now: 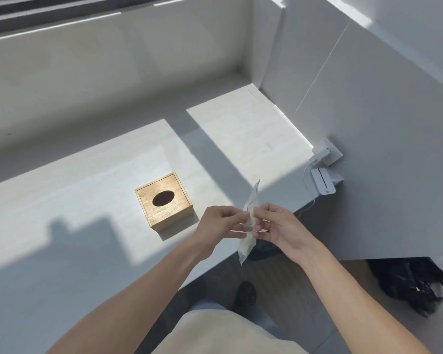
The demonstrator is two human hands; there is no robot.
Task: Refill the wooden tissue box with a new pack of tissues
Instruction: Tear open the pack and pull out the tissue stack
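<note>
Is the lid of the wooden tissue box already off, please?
No, the lid with its oval slot sits closed on the wooden tissue box.

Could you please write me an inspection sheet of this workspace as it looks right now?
Surface: white ledge, partly sunlit, partly shaded.
Job's things: wooden tissue box standing closed on the ledge, oval slot dark, no tissue showing; thin plastic tissue pack held up in the air, right of the box.
Clutter: nothing seen on the ledge.
Hands: left hand and right hand both pinch the pack from either side.
Cables: white cable runs from a wall plug; a white device sits below it.
Surroundings: black bag on the floor at right.
</note>
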